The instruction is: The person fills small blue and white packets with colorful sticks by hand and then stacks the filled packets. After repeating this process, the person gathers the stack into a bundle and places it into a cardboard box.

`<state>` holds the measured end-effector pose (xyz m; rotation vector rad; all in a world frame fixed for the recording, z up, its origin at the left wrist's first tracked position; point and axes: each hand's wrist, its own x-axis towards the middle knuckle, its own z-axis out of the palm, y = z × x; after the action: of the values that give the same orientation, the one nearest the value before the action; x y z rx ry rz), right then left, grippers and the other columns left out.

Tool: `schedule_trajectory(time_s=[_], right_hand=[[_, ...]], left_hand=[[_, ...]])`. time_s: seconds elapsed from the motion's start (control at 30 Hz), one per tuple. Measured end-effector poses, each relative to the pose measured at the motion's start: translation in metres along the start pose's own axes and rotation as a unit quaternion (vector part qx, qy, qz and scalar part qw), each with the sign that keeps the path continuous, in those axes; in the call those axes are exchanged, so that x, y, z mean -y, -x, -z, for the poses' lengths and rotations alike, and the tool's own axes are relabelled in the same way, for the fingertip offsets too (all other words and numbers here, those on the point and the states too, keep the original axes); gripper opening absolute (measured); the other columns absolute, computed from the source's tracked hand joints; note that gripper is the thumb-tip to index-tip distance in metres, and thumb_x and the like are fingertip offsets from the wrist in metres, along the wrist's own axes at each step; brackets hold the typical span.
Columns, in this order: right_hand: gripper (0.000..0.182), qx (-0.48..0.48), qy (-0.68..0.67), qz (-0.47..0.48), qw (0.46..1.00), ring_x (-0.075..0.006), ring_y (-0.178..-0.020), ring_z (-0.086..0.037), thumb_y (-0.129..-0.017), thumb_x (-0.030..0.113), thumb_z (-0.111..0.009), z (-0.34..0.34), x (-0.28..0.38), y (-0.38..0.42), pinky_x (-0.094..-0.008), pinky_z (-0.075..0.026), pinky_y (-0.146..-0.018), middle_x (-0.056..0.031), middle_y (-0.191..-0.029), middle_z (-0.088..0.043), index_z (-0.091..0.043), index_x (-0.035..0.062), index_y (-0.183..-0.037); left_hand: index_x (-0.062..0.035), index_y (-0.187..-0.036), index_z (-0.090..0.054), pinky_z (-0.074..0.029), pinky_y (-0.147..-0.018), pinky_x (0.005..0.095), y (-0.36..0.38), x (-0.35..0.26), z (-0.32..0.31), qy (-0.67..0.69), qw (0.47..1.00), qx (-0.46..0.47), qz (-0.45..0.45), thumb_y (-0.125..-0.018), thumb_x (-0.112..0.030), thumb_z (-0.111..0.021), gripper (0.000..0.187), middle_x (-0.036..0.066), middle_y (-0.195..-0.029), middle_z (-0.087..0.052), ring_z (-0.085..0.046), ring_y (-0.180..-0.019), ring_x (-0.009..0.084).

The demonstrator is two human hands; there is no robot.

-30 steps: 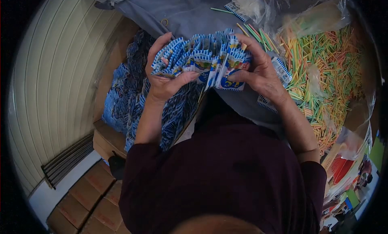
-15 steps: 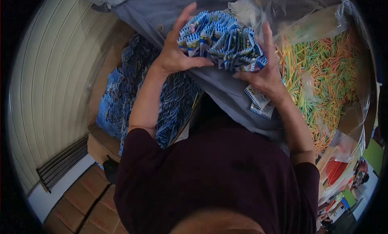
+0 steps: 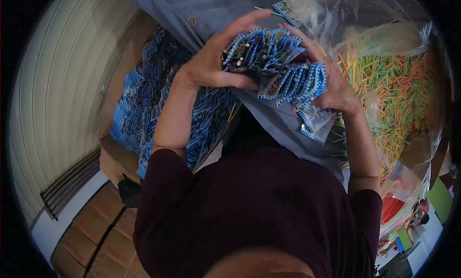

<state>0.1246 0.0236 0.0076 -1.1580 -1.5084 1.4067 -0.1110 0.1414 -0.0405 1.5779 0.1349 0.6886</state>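
Note:
Both hands grip one fanned bundle of small blue-and-white packets (image 3: 276, 66), turned so the open ends face me. My left hand (image 3: 211, 62) wraps its left side, thumb across the front. My right hand (image 3: 336, 86) clasps the right side, fingers curled over the top. Two loose packets (image 3: 314, 124) lie on the grey cloth (image 3: 269, 112) just under my right wrist.
A cardboard box (image 3: 115, 158) filled with several blue packets (image 3: 144, 105) stands at the left. A clear plastic bag (image 3: 384, 33) of coloured sticks (image 3: 398, 95) lies at the right. Stacked cartons (image 3: 91, 239) sit on the floor at lower left beside a ribbed wall (image 3: 57, 86).
The bundle dropped from its raised position back toward me and tilted so the packet ends show. My right hand closed over its top; my left hand's fingers closed around it.

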Motion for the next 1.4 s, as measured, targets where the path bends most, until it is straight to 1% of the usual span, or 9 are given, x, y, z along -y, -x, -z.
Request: schedule_trajectory(time_s=[0.2,0.37,0.53,0.7,0.83,0.97,1.03,1.13,1.4], right_hand=[[0.104,-0.062,0.096,0.046,0.992,-0.0199,-0.122,-0.053,-0.046,-0.001,-0.085,-0.009,-0.015,0.002,-0.0347,-0.039,-0.107,-0.007,-0.135,-0.052,-0.044,0.0079,-0.14],[0.098,-0.091,0.042,0.058,0.993,-0.019,-0.123,-0.051,-0.049,0.001,-0.087,-0.012,-0.023,0.001,-0.0335,-0.037,-0.108,-0.0066,-0.131,-0.055,-0.047,0.0067,-0.138],[0.094,-0.097,0.064,0.048,0.992,-0.0189,-0.119,-0.055,-0.051,0.002,-0.089,-0.011,-0.018,-0.001,-0.0337,-0.039,-0.106,-0.0056,-0.125,-0.059,-0.049,0.0052,-0.136],[0.086,-0.11,0.003,0.001,0.994,-0.0159,-0.109,-0.06,-0.055,-0.001,-0.089,-0.015,-0.012,0.009,-0.0315,-0.047,-0.097,-0.0078,-0.118,-0.064,-0.05,-0.0002,-0.132],[0.086,-0.183,0.068,0.224,0.955,-0.0199,-0.11,-0.06,-0.055,0.0,-0.089,-0.026,0.009,0.014,-0.0336,-0.05,-0.094,-0.0135,-0.124,-0.06,-0.05,-0.0032,-0.131],[0.077,-0.129,-0.013,0.217,0.968,-0.0308,-0.126,-0.052,-0.061,0.009,-0.084,-0.018,0.028,0.021,-0.044,-0.039,-0.107,-0.0185,-0.131,-0.056,-0.05,-0.0036,-0.13],[0.083,-0.118,0.228,0.187,0.948,-0.0293,-0.128,-0.051,-0.06,0.008,-0.083,-0.013,0.015,0.012,-0.0409,-0.039,-0.107,-0.0156,-0.135,-0.054,-0.048,0.003,-0.135],[0.099,-0.134,0.267,0.1,0.949,-0.0291,-0.129,-0.05,-0.051,0.008,-0.087,-0.012,-0.01,0.016,-0.0389,-0.039,-0.109,-0.0123,-0.137,-0.054,-0.045,0.0086,-0.141],[0.098,-0.178,0.096,0.07,0.977,-0.0226,-0.124,-0.054,-0.053,0.009,-0.092,-0.018,-0.017,0.0,-0.0359,-0.041,-0.106,-0.0115,-0.131,-0.058,-0.046,0.0073,-0.14]], left_hand=[[-0.005,-0.154,-0.019,-0.032,-0.113,0.0381,-0.005,-0.007,0.01,-0.125,0.99,0.063,0.034,-0.052,-0.012,-0.095,0.128,0.01,-0.152,-0.035,-0.037,-0.139,0.0237],[-0.0063,-0.155,-0.017,-0.03,-0.115,0.0392,0.029,-0.001,0.013,0.029,0.994,-0.102,-0.031,-0.047,-0.022,-0.099,0.136,0.01,-0.155,-0.029,-0.034,-0.141,0.0236],[-0.0073,-0.152,-0.026,-0.037,-0.11,0.0393,0.037,0.003,-0.03,0.115,0.963,-0.228,-0.085,-0.051,-0.014,-0.096,0.123,0.012,-0.133,-0.055,-0.052,-0.126,0.0249],[-0.0053,-0.148,-0.032,-0.044,-0.105,0.0364,0.018,-0.007,-0.048,-0.172,0.967,-0.183,-0.054,-0.046,-0.02,-0.099,0.123,0.013,-0.132,-0.057,-0.057,-0.12,0.0244],[-0.0047,-0.143,-0.04,-0.046,-0.103,0.0358,0.004,-0.046,-0.042,-0.124,0.97,-0.17,-0.123,-0.049,-0.02,-0.098,0.112,0.013,-0.126,-0.06,-0.058,-0.118,0.0243],[0.0018,-0.136,-0.047,-0.051,-0.099,0.0391,0.052,-0.046,-0.009,0.239,0.922,-0.207,0.222,-0.064,-0.018,-0.091,0.087,0.013,-0.129,-0.057,-0.059,-0.116,0.0265],[-0.0052,-0.143,-0.042,-0.046,-0.103,0.0351,-0.005,-0.041,0.008,-0.301,0.94,-0.012,-0.163,-0.052,-0.017,-0.097,0.107,0.01,-0.129,-0.059,-0.057,-0.118,0.0222],[-0.0031,-0.137,-0.048,-0.042,-0.106,0.0379,0.003,-0.007,0.014,-0.104,0.993,-0.037,0.043,-0.055,-0.008,-0.093,0.094,0.007,-0.129,-0.059,-0.055,-0.119,0.0198],[-0.0049,-0.153,-0.023,-0.038,-0.109,0.0361,-0.008,0.004,0.023,0.014,0.994,-0.039,-0.098,-0.045,-0.032,-0.099,0.136,0.012,-0.154,-0.033,-0.044,-0.132,0.0212]])
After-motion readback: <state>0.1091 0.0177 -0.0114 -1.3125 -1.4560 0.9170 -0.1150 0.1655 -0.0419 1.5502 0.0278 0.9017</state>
